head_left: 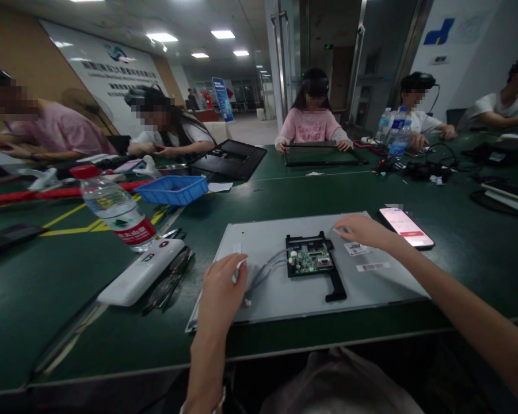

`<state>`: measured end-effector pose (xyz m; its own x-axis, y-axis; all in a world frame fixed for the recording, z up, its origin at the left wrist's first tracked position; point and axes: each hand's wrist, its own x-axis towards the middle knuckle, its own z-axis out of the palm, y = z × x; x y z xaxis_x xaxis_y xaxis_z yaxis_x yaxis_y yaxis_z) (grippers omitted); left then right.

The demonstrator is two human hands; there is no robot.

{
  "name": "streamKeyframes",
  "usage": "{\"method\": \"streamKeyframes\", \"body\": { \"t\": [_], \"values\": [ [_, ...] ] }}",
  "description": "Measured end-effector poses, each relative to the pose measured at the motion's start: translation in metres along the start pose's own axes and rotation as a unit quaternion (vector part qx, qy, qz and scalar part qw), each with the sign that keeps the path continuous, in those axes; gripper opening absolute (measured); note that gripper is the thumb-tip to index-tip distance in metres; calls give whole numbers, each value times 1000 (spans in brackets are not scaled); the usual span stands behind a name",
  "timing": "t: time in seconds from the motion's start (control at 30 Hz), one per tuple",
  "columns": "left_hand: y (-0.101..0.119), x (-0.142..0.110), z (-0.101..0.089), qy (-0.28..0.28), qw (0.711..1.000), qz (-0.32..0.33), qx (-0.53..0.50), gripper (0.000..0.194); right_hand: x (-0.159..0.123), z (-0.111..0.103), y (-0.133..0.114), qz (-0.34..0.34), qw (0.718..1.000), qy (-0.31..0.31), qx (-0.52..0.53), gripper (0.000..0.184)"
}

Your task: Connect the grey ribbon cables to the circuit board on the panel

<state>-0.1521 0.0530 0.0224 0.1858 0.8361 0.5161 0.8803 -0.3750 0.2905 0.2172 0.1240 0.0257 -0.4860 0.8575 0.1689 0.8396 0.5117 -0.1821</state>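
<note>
A flat grey display panel [267,302] lies on the green table in front of me, its metal back up. A green circuit board [306,260] sits on it in a black plastic frame [337,287], with thin grey cables [265,267] running left. My left hand [224,284] is over the panel's left part, fingers curled together, a small whitish bit showing at the fingertips. Above the panel's far right part, my right hand [365,231] has its fingers closed, with a pale bit at their tips. What each hand pinches is too small to name.
Left of the panel are a white device [144,273], eyeglasses [170,284], a water bottle [121,215] and a blue tray [172,192]. A lit phone [406,227] lies at right. Across the table, a person [314,123] holds a black frame [323,155]; other people sit nearby.
</note>
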Motion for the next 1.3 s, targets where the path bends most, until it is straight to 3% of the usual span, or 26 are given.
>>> {"method": "streamKeyframes", "body": {
  "t": [0.13, 0.23, 0.4, 0.5, 0.77, 0.93, 1.1, 1.3],
  "values": [
    [19, 0, -3, 26, 1000, 6, 1, 26, -9, -3, 16, -6, 999, 11, 39, 32],
    [49, -5, 5, 27, 999, 21, -28, 27, -11, -7, 21, -14, 999, 6, 48, 35],
    [107, -19, 34, -16, 994, 89, -53, 38, -7, 0, 18, -51, 996, -11, 66, 28],
    [124, -26, 47, -59, 993, 105, -22, 43, -1, 9, 18, -63, 997, 7, 49, 25],
    [127, -28, 52, -128, 987, 93, 30, 45, 12, 12, 15, -48, 998, 45, 21, 23],
    [129, -27, 53, -131, 986, 95, 43, 45, 29, 5, -17, -55, 995, 80, -34, 25],
    [129, -29, 54, -122, 986, 103, 48, 45, 38, 6, -54, -96, 984, 37, -143, 20],
    [130, -29, 53, -108, 987, 113, 48, 45, 33, 18, -62, -93, 984, 20, -150, 19]
  ]
}}
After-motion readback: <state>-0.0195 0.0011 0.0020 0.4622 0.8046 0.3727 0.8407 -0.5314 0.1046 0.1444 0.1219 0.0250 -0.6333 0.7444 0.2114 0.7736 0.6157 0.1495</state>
